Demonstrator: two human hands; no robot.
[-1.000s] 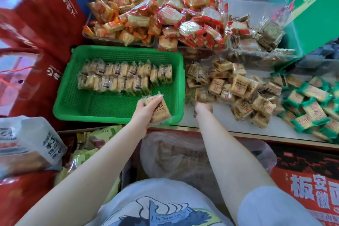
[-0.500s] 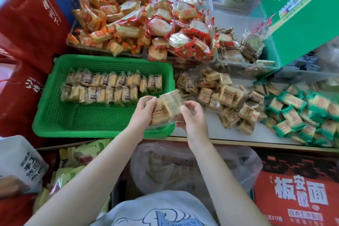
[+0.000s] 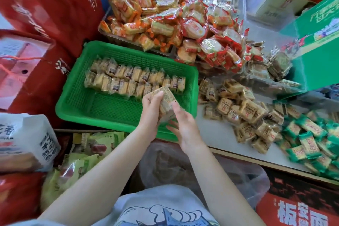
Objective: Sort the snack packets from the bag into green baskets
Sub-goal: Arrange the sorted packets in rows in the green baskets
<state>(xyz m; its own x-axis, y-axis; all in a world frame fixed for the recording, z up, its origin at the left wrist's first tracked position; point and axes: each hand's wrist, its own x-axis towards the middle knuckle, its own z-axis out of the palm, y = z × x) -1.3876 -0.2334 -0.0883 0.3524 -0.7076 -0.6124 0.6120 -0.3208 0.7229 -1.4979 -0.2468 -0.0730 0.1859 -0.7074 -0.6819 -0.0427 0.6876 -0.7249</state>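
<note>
Whereas 0.5 s ago it was held at the near rim, the clear-wrapped tan snack packet stack (image 3: 166, 103) is now gripped by curled fingers of left hand (image 3: 151, 113) and right hand (image 3: 184, 126), carried further over the green plastic mesh basket (image 3: 102, 104), beside the packed rows.

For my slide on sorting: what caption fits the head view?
Both hands hold tan snack packets over the green basket, above two rows of packets already inside.

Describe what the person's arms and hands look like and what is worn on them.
Both forearms are bare, with no sleeves reaching them. The left hand and the right hand show no gloves, rings, watch or bracelets. At the bottom of the view is a light grey-blue shirt with a blue and white cartoon print.
</note>
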